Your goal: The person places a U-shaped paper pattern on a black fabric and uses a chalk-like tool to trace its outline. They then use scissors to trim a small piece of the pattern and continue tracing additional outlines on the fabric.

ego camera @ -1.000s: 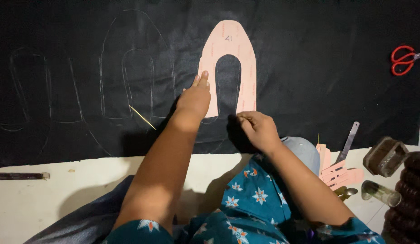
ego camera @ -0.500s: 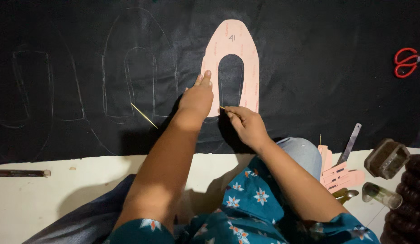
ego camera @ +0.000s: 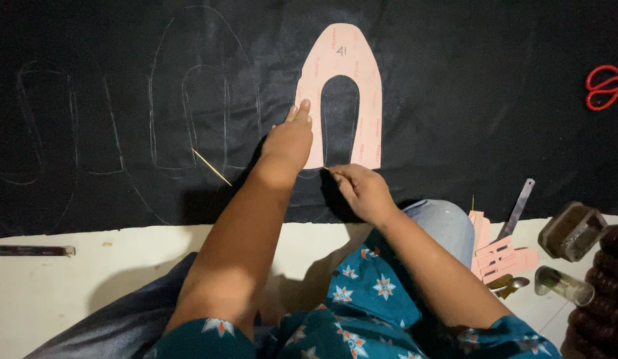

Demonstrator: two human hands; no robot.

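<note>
Pink horseshoe-shaped paper pattern (ego camera: 369, 86) lies on black fabric (ego camera: 455, 100), left hand (ego camera: 290, 138) flat on its left leg, fingers together, right hand (ego camera: 361, 189) pinching a barely visible marker (tip hidden), red scissors (ego camera: 603, 86) cut off at right.

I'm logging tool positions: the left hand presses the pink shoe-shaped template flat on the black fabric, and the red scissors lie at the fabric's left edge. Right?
Not quite. In the head view the red scissors lie at the right edge of the black fabric, not the left. The rest holds: the left hand presses the pink shoe-shaped template flat.
</note>
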